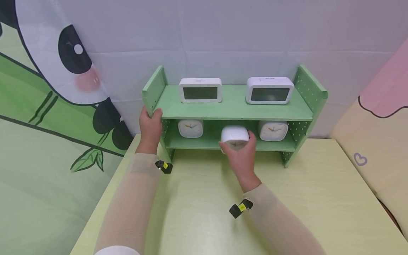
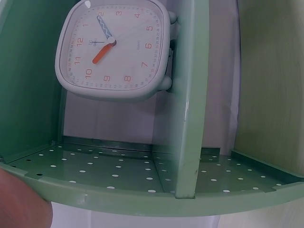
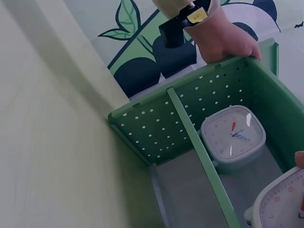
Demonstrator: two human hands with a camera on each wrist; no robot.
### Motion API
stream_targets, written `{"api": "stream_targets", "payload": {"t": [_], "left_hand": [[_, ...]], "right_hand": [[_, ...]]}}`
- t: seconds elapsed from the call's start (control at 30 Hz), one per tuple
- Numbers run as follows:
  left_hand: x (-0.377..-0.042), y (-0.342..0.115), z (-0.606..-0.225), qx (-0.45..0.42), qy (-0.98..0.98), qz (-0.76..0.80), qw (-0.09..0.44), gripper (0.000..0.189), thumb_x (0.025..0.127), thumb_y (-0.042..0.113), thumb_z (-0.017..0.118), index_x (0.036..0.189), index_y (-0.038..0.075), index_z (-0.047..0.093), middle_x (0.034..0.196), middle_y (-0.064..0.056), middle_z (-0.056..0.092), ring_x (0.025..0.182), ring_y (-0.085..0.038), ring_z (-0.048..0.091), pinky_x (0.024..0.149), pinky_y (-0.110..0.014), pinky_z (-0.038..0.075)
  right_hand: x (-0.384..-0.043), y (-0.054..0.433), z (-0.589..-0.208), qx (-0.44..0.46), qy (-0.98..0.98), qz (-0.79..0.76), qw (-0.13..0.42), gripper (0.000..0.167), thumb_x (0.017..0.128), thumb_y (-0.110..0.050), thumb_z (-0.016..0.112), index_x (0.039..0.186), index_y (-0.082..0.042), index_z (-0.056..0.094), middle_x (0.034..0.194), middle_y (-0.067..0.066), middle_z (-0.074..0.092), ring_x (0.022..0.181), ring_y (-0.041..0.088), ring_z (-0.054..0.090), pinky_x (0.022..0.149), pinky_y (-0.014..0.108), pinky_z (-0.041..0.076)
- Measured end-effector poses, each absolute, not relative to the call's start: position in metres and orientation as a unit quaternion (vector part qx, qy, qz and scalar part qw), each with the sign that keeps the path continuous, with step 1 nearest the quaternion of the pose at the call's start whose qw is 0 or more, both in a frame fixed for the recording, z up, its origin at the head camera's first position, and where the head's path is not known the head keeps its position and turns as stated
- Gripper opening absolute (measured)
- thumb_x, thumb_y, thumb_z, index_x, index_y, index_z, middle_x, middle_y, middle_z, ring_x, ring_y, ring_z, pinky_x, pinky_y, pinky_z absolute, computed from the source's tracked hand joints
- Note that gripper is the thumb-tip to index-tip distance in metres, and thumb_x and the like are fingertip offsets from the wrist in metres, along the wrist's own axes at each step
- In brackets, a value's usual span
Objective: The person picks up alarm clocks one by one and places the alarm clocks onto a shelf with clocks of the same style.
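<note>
My left hand (image 1: 151, 127) grips the left side panel of a green two-tier shelf (image 1: 197, 114); part of it shows at the lower left of the left wrist view. With thumb and fingers on opposite sides, my right hand (image 1: 242, 156) holds a white alarm clock (image 1: 234, 132) in front of the lower tier's middle. This clock's face tips downward in the head view, and a corner of it shows in the right wrist view. Another white alarm clock (image 1: 190, 129) stands on the lower tier at the left, a third alarm clock (image 1: 273, 131) at the right.
On the top tier stand two white digital clocks, one left (image 1: 200, 90) and one right (image 1: 270, 91). The shelf stands on a pale wooden table (image 1: 197, 205), close to a cloth backdrop (image 1: 223, 35). Perforated side panels (image 1: 310, 88) rise above the top tier.
</note>
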State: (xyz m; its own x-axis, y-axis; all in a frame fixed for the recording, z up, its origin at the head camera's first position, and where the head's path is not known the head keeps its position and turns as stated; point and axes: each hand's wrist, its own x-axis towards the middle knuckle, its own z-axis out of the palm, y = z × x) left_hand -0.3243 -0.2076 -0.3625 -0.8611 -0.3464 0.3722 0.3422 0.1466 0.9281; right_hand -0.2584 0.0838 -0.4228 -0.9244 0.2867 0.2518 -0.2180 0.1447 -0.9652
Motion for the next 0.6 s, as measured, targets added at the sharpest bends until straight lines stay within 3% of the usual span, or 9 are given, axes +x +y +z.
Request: {"api": "stream_targets", "payload": {"t": [0.27,0.6], "left_hand": [[-0.325,-0.208,-0.363,0.002,-0.711,-0.653,0.262,0.049,0.101,0.031,0.053,0.146,0.010,0.051,0.133,-0.008,0.055,0.115,-0.017,0.051,0.102,-0.035,0.040],[-0.325,-0.208,-0.364,-0.003,-0.706,-0.656,0.267,0.049,0.102,0.031,0.053,0.146,0.010,0.051,0.133,-0.008,0.056,0.114,-0.018,0.051,0.101,-0.036,0.041]], "right_hand": [[-0.273,0.079,-0.422,-0.019,-0.756,0.623,0.198,0.108,0.076,-0.037,0.093,0.156,-0.005,0.026,0.143,0.014,0.042,0.122,0.030,0.047,0.103,0.046,0.043],[-0.296,0.072,-0.420,-0.017,-0.759,0.618,0.203,0.102,0.076,-0.036,0.092,0.149,-0.001,0.029,0.131,0.015,0.047,0.113,0.030,0.052,0.095,0.042,0.048]]}}
